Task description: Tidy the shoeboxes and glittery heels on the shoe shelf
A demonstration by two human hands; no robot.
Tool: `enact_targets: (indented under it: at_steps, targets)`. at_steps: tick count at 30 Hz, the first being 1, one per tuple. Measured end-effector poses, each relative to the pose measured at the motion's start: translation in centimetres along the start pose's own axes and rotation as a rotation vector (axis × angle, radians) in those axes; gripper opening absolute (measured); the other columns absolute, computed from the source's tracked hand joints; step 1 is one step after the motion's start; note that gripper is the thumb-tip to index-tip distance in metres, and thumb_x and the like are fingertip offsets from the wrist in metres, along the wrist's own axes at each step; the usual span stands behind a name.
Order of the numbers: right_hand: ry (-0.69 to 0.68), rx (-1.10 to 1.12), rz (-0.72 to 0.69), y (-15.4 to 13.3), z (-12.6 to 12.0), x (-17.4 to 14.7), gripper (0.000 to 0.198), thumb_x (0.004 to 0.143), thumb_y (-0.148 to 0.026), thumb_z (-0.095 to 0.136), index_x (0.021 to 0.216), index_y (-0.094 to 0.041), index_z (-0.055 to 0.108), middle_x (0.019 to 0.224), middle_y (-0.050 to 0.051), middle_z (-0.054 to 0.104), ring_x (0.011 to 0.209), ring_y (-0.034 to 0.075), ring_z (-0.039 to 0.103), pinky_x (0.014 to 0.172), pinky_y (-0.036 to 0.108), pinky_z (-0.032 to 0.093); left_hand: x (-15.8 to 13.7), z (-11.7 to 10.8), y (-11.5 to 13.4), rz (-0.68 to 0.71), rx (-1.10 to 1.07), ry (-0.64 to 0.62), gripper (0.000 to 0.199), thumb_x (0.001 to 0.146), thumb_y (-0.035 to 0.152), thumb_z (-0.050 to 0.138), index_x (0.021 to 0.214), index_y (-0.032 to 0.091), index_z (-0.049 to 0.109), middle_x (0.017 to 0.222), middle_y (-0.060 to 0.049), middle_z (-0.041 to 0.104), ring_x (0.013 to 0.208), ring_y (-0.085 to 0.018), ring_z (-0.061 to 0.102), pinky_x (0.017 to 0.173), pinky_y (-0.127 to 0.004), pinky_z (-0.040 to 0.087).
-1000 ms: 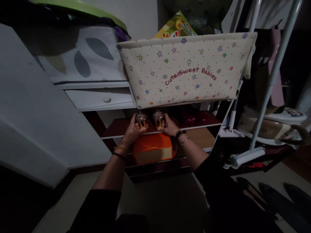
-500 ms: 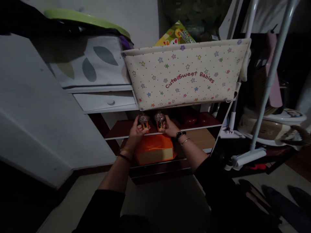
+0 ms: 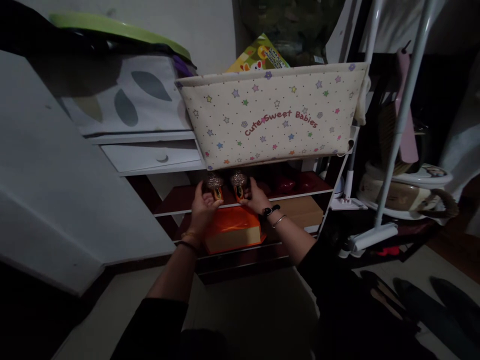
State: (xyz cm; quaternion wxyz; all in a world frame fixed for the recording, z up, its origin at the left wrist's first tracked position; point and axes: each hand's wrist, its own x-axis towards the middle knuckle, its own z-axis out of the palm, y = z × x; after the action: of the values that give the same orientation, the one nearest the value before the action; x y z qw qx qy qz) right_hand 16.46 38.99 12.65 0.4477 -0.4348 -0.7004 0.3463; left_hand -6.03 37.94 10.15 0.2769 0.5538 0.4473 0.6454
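My left hand (image 3: 203, 206) is closed around the near end of a glittery shoe (image 3: 215, 181) with an orange inside. Beside it, my right hand (image 3: 258, 197) grips a matching glittery shoe (image 3: 239, 180) from its right side. Both shoes point away from me, a small gap apart, at the dark red upper shelf (image 3: 174, 200) of a rack. Dimness hides whether they rest on the board. Further right on that shelf stand glossy red shoes (image 3: 285, 185).
A star-print fabric basket (image 3: 270, 105) overhangs the shelf. Below my hands lie an orange-wrapped box (image 3: 234, 235) and a cardboard box (image 3: 302, 211). A white drawer (image 3: 150, 156) sits upper left. To the right lean a long-handled roller mop (image 3: 375, 237) and a pink brush (image 3: 408, 135).
The whole view has shifted slightly, so the scene sits further left. Both hands keep their grip on the shoes, with little visible movement relative to the shelf.
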Motion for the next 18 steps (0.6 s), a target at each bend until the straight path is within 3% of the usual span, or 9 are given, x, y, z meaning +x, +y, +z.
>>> enact_targets:
  at_steps: [3,5,7,10,12,15,18]
  targets:
    - [0.070,-0.012,-0.103,-0.4,-1.0,-3.2,0.115,0.073,-0.018,0.088,0.169,-0.023,0.024,0.140,0.018,0.060,0.111,0.028,0.070,0.104,0.048,0.056,-1.6,0.2,0.4,0.125,0.081,0.146,0.110,0.063,0.026,0.088,0.160,0.021,0.037,0.112,-0.006,0.060,0.098,-0.018,0.065,0.093,-0.034,0.057]
    - [0.119,-0.020,-0.234,-0.2,-2.5,-5.9,0.098,0.082,-0.024,0.082,0.167,-0.025,0.032,0.148,0.019,0.056,0.116,0.029,0.068,0.110,0.051,0.054,-3.3,0.7,1.2,0.251,0.201,0.241,0.090,0.073,0.027,0.084,0.154,0.021,0.045,0.122,-0.010,0.058,0.110,-0.023,0.063,0.102,-0.039,0.055]
    - [0.227,-0.029,-0.328,0.1,-4.7,-8.4,0.072,0.091,-0.026,0.071,0.158,-0.025,0.046,0.143,0.016,0.061,0.114,0.027,0.069,0.111,0.049,0.053,-5.2,1.8,2.4,0.363,0.345,0.274,0.068,0.083,0.028,0.079,0.145,0.019,0.054,0.123,-0.012,0.058,0.111,-0.026,0.061,0.104,-0.043,0.053]
    - [0.509,-0.029,-0.313,1.1,-9.1,-10.3,0.042,0.097,-0.031,0.061,0.138,-0.022,0.061,0.123,0.013,0.070,0.107,0.025,0.070,0.104,0.045,0.055,-7.6,4.8,4.0,0.515,0.438,0.143,0.039,0.091,0.026,0.070,0.129,0.019,0.064,0.121,-0.014,0.059,0.115,-0.030,0.059,0.108,-0.048,0.049]
    - [0.666,-0.009,-0.268,2.1,-12.2,-10.3,0.037,0.097,-0.036,0.060,0.130,-0.020,0.063,0.114,0.011,0.073,0.104,0.024,0.071,0.101,0.044,0.056,-8.3,7.5,4.6,0.586,0.444,0.015,0.030,0.094,0.023,0.066,0.124,0.020,0.066,0.122,-0.014,0.059,0.119,-0.031,0.058,0.110,-0.050,0.047]
    - [0.804,0.042,-0.226,3.8,-16.0,-9.7,0.041,0.091,-0.042,0.064,0.125,-0.019,0.064,0.108,0.010,0.074,0.101,0.024,0.071,0.098,0.044,0.058,-7.9,11.8,5.2,0.617,0.452,-0.144,0.032,0.093,0.018,0.065,0.125,0.020,0.068,0.126,-0.015,0.058,0.121,-0.032,0.058,0.111,-0.050,0.048]
    - [0.879,0.098,-0.174,5.6,-18.1,-9.4,0.045,0.084,-0.046,0.067,0.118,-0.016,0.065,0.105,0.011,0.074,0.098,0.025,0.071,0.095,0.045,0.058,-6.0,15.6,5.7,0.619,0.474,-0.224,0.047,0.086,0.013,0.071,0.133,0.014,0.066,0.135,-0.020,0.055,0.127,-0.035,0.056,0.112,-0.052,0.047]
